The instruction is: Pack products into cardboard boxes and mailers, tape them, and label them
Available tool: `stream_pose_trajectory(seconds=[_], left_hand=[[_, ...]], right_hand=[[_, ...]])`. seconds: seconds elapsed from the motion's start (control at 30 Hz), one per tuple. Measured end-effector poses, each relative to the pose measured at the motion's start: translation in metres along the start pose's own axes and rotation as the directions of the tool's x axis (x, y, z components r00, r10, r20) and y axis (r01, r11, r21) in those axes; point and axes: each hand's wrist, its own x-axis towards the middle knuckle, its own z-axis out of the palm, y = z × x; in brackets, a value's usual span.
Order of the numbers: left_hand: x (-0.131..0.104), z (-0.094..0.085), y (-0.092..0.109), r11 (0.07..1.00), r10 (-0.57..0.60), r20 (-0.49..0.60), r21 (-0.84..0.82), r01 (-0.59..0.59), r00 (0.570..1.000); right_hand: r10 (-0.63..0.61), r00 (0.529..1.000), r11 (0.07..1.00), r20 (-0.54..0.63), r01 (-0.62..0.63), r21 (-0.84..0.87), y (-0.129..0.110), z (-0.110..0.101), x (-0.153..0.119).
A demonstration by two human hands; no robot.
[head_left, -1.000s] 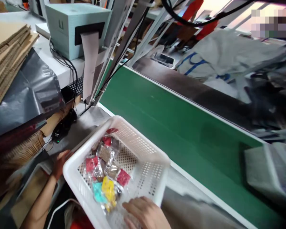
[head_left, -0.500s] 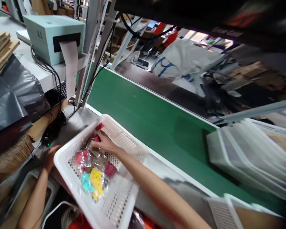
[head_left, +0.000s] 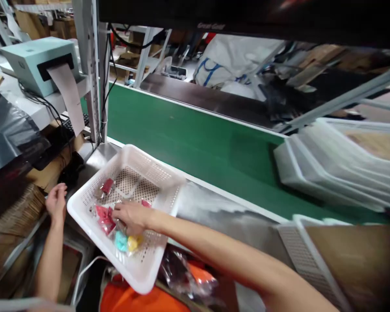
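A white perforated plastic basket (head_left: 149,271) stands tilted across the view, with several small clear packets in it. My right hand (head_left: 131,216) reaches in from the right, its fingers curled down among the packets; what lies under them is hidden. Just left of the fingertips are red packets (head_left: 104,219). Below the hand lie a turquoise packet (head_left: 120,241) and a yellow packet (head_left: 133,243). A dark red packet (head_left: 106,187) rests near the basket's far left side. Outside the basket, to its left, my left hand (head_left: 56,201) is raised with loosely bent fingers and nothing visible in it.
Behind the basket runs a green conveyor belt (head_left: 188,134). Nested white baskets (head_left: 331,164) stand on its right. A label printer (head_left: 40,63) with a paper strip hanging out is at upper left. A metal post (head_left: 89,65) and a dark monitor (head_left: 247,21) border the space.
My right hand has moved from the basket's far left corner toward the near packets. My left hand has come away from the basket's left rim. The view has shifted, and the packets lie differently.
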Motion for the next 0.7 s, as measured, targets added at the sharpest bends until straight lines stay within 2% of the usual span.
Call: stream_pose_trajectory(seconds=[0.07,0.1,0.13,0.17,0.2,0.23,0.27,0.3,0.33,0.37,0.4,0.47,0.5,0.63,0.7], left_hand=[[0.0,-0.015,0.035,0.991,0.115,-0.194,-0.048,-0.127,0.974],[-0.001,-0.02,0.055,0.971,0.232,-0.192,-0.016,-0.239,0.954],[-0.004,-0.022,0.075,0.926,0.376,-0.108,0.03,-0.376,0.92],[-0.007,-0.021,0.093,0.853,0.516,0.045,0.059,-0.518,0.855],[-0.011,-0.016,0.109,0.759,0.62,0.249,0.052,-0.649,0.744],[-0.015,-0.007,0.121,0.657,0.663,0.472,0.006,-0.754,0.582],[-0.019,0.004,0.13,0.569,0.632,0.666,-0.053,-0.821,0.395],[-0.025,0.018,0.134,0.503,0.535,0.814,-0.091,-0.86,0.227],[-0.031,0.032,0.135,0.447,0.393,0.913,-0.087,-0.89,0.108],[-0.038,0.045,0.132,0.391,0.234,0.971,-0.047,-0.919,0.05],[-0.046,0.057,0.128,0.328,0.09,0.995,-0.002,-0.945,0.029],[-0.061,0.073,0.118,0.211,-0.1,0.994,0.07,-0.975,0.05],[-0.068,0.079,0.114,0.17,-0.147,0.987,0.087,-0.982,0.062],[-0.08,0.091,0.106,0.088,-0.195,0.971,0.162,-0.983,0.142],[-0.08,0.092,0.107,0.083,-0.198,0.967,0.181,-0.98,0.161]], right_hand=[[-0.016,1.0,1.0,-0.007,0.016,-0.024,0.005,-0.006,-0.015],[-0.008,1.0,0.999,-0.002,0.008,-0.035,0.008,-0.009,-0.022],[0.016,1.0,0.999,0.011,-0.016,-0.047,0.011,-0.012,-0.029],[0.05,0.998,0.997,0.03,-0.049,-0.058,0.015,-0.015,-0.035],[0.086,0.995,0.995,0.05,-0.083,-0.063,0.019,-0.018,-0.04],[0.12,0.99,0.991,0.071,-0.116,-0.059,0.023,-0.022,-0.045],[0.146,0.984,0.989,0.101,-0.143,-0.038,0.028,-0.025,-0.048],[0.16,0.978,0.987,0.137,-0.161,0.001,0.032,-0.027,-0.049],[0.168,0.972,0.983,0.166,-0.178,0.046,0.035,-0.028,-0.05],[0.17,0.967,0.978,0.191,-0.19,0.088,0.038,-0.028,-0.049],[0.179,0.963,0.972,0.202,-0.206,0.118,0.039,-0.026,-0.047],[0.237,0.952,0.955,0.191,-0.265,0.132,0.04,-0.018,-0.04],[0.273,0.946,0.945,0.175,-0.298,0.133,0.039,-0.013,-0.035],[0.3,0.944,0.935,0.137,-0.319,0.154,0.029,0.007,-0.008],[0.31,0.945,0.939,0.107,-0.322,0.123,0.02,0.012,0.004]])
